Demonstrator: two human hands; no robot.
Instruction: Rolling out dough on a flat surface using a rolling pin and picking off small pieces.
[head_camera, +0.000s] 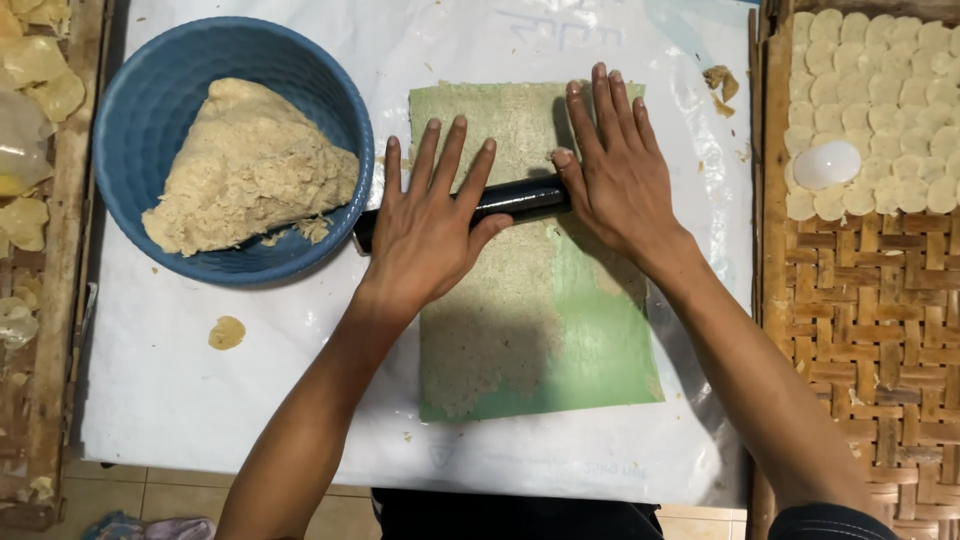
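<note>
A green sheet lies on white plastic, with a thin layer of pale dough spread over most of it. Across it rests a black rolling pin. My left hand lies flat on the pin's left part, fingers spread. Over the pin's right end my right hand presses flat, fingers pointing away from me. A blue bowl at the upper left holds a big lump of beige dough.
A woven bamboo tray on the right carries several thin round dough discs and a white round cutter. A wooden-framed tray on the left holds yellowish pieces. A dough scrap lies on the white plastic.
</note>
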